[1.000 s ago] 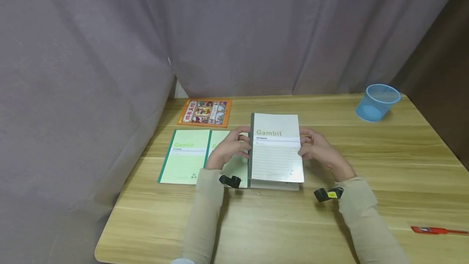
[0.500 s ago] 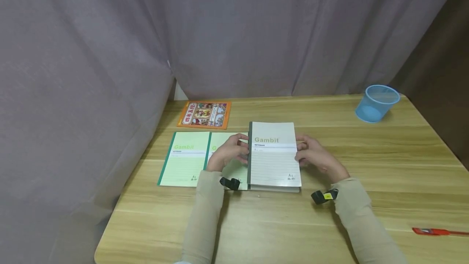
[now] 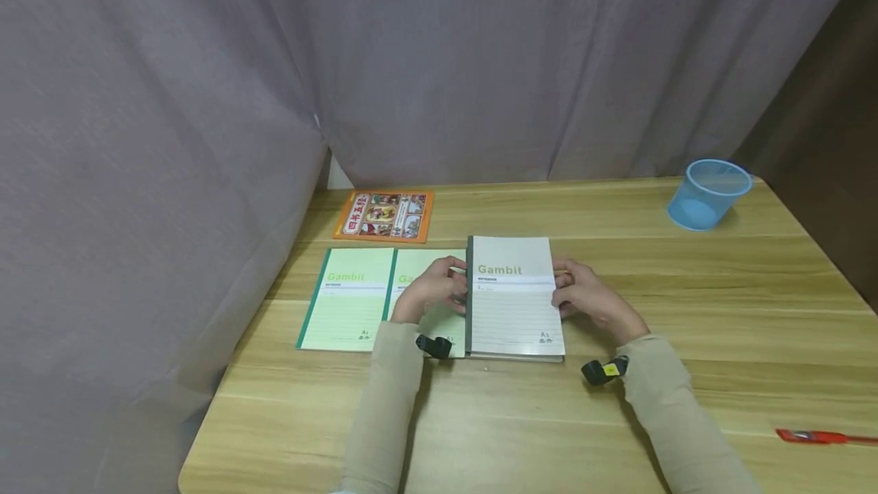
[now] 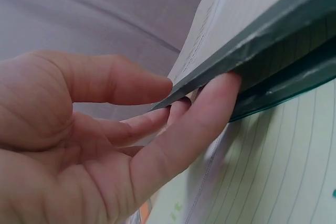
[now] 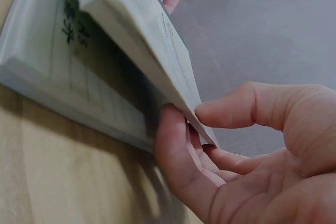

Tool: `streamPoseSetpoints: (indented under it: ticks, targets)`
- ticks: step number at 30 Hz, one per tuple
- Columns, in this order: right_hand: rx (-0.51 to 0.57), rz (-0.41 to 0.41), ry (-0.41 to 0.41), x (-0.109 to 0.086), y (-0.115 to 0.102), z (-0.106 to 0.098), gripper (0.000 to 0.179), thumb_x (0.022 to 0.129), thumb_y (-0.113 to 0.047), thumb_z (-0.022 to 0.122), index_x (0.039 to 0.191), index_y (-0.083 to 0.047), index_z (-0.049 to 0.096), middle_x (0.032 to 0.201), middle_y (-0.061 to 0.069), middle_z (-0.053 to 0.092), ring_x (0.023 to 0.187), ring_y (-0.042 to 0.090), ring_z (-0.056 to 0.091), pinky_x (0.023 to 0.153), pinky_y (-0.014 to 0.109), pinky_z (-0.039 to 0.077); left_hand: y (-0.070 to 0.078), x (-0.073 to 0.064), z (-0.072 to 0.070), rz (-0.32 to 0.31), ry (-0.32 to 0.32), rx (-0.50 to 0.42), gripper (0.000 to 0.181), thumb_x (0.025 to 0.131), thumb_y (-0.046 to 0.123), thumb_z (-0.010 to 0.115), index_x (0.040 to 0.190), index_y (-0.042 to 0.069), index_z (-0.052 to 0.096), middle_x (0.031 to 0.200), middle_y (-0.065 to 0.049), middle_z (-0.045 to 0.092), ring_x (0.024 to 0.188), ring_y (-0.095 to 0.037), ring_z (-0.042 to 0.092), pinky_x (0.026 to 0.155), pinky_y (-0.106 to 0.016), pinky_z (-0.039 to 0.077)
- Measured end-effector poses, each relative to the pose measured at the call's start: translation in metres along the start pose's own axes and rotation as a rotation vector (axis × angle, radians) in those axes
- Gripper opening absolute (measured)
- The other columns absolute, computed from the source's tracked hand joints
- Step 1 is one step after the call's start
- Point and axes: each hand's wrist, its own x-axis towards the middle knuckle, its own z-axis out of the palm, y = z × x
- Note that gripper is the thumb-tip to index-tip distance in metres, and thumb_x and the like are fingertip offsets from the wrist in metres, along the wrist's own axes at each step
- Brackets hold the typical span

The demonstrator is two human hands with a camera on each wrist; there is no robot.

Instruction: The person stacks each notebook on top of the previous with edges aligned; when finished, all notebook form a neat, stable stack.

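Near the middle of the head view, a Gambit notebook with a dark grey spine [image 3: 516, 319] is held between two hands, its pale, lined cover facing up. The left hand [image 3: 432, 288] pinches it at the spine, thumb on the upper side and fingers [image 4: 181, 140] underneath. The right hand [image 3: 591, 299] grasps the opposite edge in the same way, its thumb on top and its other fingers [image 5: 176, 140] curled below. Under this notebook lies a second, dark-spined notebook [image 5: 39, 51]; the wrist views show a shadowed gap between the two, but whether they touch at any point cannot be told. Directly left of them in the head view, two green-spined Gambit notebooks lie flat side by side, the outer green notebook [image 3: 346, 307] fully visible and the inner green notebook [image 3: 444, 322] partly covered by the left hand. Above these, toward the upper left of the counter [image 3: 494, 433], rests an orange picture-covered book [image 3: 384, 216]. A blue translucent bin [image 3: 708, 200] stands upright near the upper right corner, while a red pen [image 3: 812, 437] lies at the lower right, cut by the frame's edge. A grey curtain [image 3: 439, 59] hangs across the top.
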Motion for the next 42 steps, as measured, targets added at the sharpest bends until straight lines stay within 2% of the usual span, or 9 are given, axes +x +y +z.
streamPoseSetpoints:
  ticks: [7,15,22,32,42]
  targets:
    - [-0.015,0.014,0.018,0.001,0.001,0.000,0.079,0.079,0.011,0.058,0.149,0.016,0.022,0.106,0.020,0.052,0.079,0.021,0.059,0.063,0.032,0.058,0.002,0.002,0.003,-0.013,0.014,0.034,0.047,0.089,-0.012,0.054,0.135,-0.010,0.044,0.102,-0.020,0.060,0.080,-0.028,0.066,0.068,-0.038,0.061]
    - [-0.037,0.035,0.041,0.001,0.002,0.000,0.075,0.080,0.010,0.059,0.148,0.015,0.028,0.108,0.024,0.053,0.080,0.024,0.060,0.066,0.034,0.059,0.002,0.007,0.007,-0.022,0.074,0.180,0.037,0.092,-0.009,0.057,0.128,-0.011,0.051,0.095,-0.017,0.061,0.075,-0.027,0.067,0.064,-0.035,0.061]
    - [-0.049,0.043,0.050,0.002,0.004,0.000,0.073,0.082,0.010,0.061,0.147,0.016,0.028,0.111,0.025,0.052,0.080,0.024,0.061,0.066,0.034,0.060,0.008,0.004,0.010,-0.010,0.091,0.285,0.037,0.093,-0.007,0.057,0.129,-0.014,0.052,0.096,-0.017,0.061,0.075,-0.027,0.066,0.063,-0.034,0.060]
    - [-0.070,0.060,0.057,0.002,0.004,0.001,0.072,0.082,0.010,0.062,0.147,0.016,0.030,0.112,0.025,0.052,0.083,0.024,0.061,0.068,0.036,0.060,0.007,0.005,0.014,0.008,0.101,0.364,0.036,0.095,-0.006,0.057,0.130,-0.016,0.053,0.094,-0.015,0.059,0.074,-0.025,0.064,0.060,-0.031,0.060]
    - [-0.078,0.075,0.056,0.002,0.002,0.004,0.070,0.082,0.013,0.063,0.145,0.017,0.032,0.105,0.022,0.052,0.079,0.023,0.061,0.065,0.034,0.060,0.005,0.001,0.014,0.025,0.104,0.424,0.015,0.095,-0.005,0.055,0.107,-0.012,0.061,0.087,-0.014,0.059,0.071,-0.023,0.063,0.057,-0.031,0.059]
